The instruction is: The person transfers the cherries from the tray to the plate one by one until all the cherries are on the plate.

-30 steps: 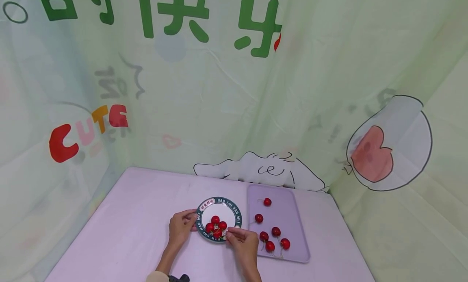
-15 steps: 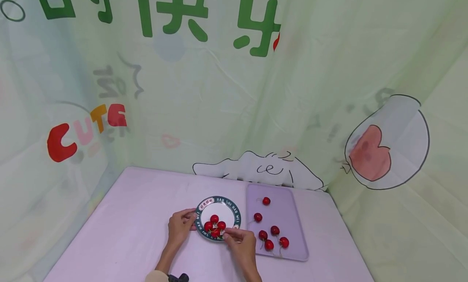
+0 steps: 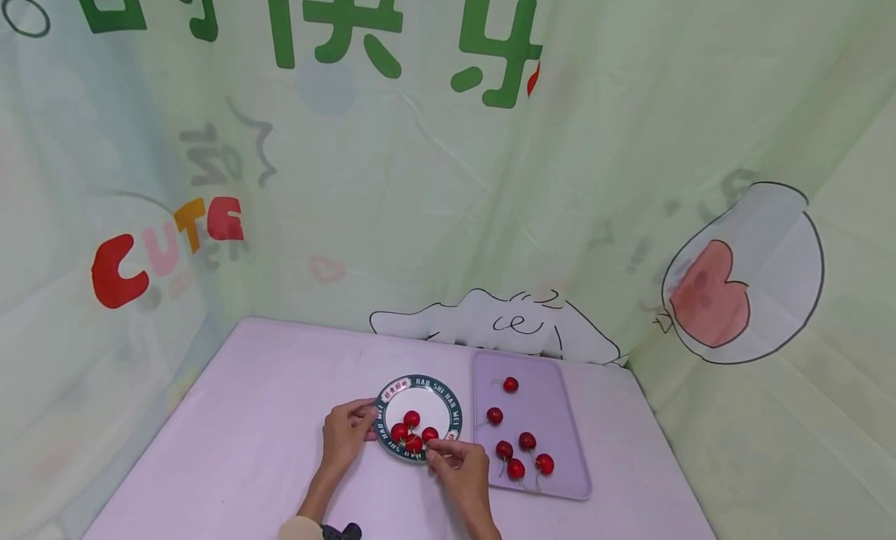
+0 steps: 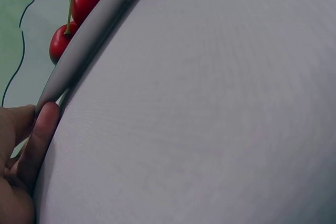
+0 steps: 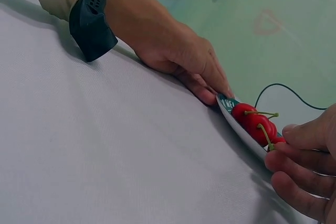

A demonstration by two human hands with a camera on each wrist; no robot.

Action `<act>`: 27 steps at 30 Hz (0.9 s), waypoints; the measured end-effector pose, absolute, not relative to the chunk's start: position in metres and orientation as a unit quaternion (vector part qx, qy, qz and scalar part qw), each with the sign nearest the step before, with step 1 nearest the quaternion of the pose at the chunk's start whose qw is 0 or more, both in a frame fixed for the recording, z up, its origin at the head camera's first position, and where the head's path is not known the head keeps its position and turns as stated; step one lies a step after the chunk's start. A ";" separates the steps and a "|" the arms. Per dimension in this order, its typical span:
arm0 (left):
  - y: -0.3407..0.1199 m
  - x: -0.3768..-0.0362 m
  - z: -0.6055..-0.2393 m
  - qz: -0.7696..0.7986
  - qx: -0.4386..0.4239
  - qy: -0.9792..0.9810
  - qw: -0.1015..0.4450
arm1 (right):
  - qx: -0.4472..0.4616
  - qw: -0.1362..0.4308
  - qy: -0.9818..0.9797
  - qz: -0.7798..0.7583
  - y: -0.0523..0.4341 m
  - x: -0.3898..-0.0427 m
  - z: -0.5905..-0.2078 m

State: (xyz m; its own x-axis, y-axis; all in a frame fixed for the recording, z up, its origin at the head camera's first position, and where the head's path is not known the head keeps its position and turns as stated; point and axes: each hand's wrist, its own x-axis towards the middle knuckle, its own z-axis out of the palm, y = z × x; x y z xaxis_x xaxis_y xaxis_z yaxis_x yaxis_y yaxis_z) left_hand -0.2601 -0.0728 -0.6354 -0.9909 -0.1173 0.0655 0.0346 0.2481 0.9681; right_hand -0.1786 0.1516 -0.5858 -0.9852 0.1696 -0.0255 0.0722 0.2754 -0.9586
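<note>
A round plate (image 3: 435,404) with a white middle and dark green lettered rim stands on the table, several red cherries (image 3: 411,419) gathered on its near part. My left hand (image 3: 344,435) grips the plate's left edge; in the left wrist view the thumb lies above the rim and a finger (image 4: 46,121) below it. At the plate's near right edge, my right hand (image 3: 463,466) pinches a cherry (image 3: 430,434) between thumb and forefinger. The right wrist view shows that cherry mostly hidden behind the fingertips (image 5: 294,132), beside other cherries (image 5: 258,128) with green stems.
Right of the plate lies a purple tray (image 3: 553,400) with several cherries (image 3: 527,441) spread on it. A pale lilac cloth covers the table (image 3: 280,384). Printed curtains (image 3: 420,213) enclose the table at the back and sides.
The cherry at my right fingertips has shifted slightly right, away from the others on the plate. My left hand and the plate stay in place.
</note>
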 end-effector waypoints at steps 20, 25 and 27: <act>-0.073 -0.260 -0.637 -0.617 0.028 -0.785 0.057 | -0.089 0.060 -0.803 0.586 0.154 -0.176 -0.583; -0.073 -0.262 -0.638 -0.616 0.023 -0.785 0.062 | -0.107 0.073 -0.817 0.561 0.157 -0.177 -0.579; -0.073 -0.262 -0.639 -0.615 0.025 -0.786 0.063 | -0.113 0.076 -0.821 0.555 0.159 -0.177 -0.577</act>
